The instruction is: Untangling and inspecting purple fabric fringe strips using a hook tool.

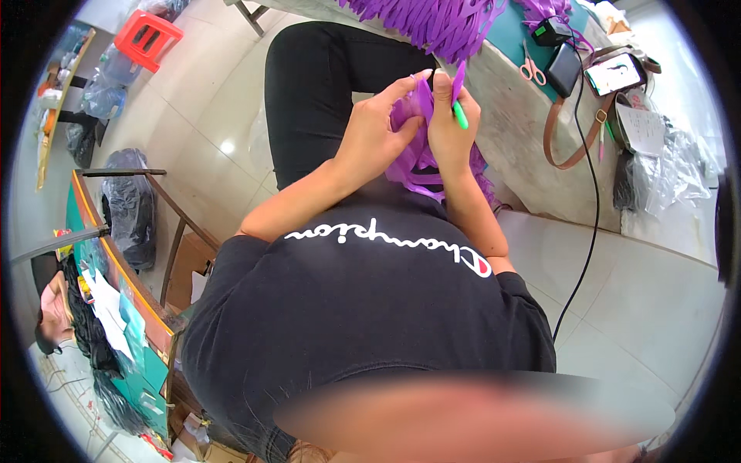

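Between my two hands is a thin, shiny purple piece of material (421,168), with loose ends hanging over my lap. My left hand (384,123) is closed on its left side, thumb and fingers pinching it. My right hand (454,123) is closed around a slim tool with a bright green end (461,115), too covered to tell its kind; my right thumb points away from me. A purple strip also rises beside the right fingers. Just beyond my hands, a thick bunch of purple strips (440,25) hangs over the table's near edge.
Scissors (531,72), a black case (563,71), a lit phone (614,74) and a brown strap (564,158) lie on the cloth-covered table at right. A black cable (595,193) runs down to the floor. A red stool (147,41) and another table (127,258) stand at left; a person sits beyond.
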Motion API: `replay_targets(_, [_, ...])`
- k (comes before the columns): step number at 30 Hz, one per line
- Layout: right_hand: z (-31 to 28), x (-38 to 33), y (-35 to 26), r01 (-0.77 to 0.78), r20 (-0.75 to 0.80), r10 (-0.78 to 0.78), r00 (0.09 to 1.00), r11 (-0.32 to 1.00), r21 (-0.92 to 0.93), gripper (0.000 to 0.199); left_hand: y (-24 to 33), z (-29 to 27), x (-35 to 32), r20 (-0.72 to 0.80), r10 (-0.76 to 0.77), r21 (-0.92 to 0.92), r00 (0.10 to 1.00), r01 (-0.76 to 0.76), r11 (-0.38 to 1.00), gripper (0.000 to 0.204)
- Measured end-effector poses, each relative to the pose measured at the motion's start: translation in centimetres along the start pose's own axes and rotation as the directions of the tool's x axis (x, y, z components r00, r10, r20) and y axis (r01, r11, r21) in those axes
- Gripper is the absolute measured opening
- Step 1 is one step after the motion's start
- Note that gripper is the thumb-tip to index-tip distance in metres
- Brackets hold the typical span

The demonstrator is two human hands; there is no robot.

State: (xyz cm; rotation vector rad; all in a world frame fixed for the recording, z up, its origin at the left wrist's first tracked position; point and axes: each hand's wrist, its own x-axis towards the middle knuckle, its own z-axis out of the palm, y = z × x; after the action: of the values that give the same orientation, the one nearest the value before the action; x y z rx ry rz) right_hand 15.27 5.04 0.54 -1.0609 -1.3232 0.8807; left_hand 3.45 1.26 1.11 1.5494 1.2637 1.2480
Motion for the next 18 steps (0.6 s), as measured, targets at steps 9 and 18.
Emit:
replay_targets(9, [-6.1, 2.3, 0.4, -0.534, 0.340, 0.415, 0.844, 0.711, 0.458, 0.029, -1.8, -1.4, 1.0, -0.144, 0.258, 0.366, 0.955, -0.191, 0.911, 0.066])
replay_targets(18, [-19.8, 6.3, -4.4, -0.526, 0.536, -0.048, 0.843, 0.136, 0.840, 0.028, -4.5, -9.6, 3.7, 0.018, -0.267, -0.721, 0.964, 0.198, 0.664, 0.057])
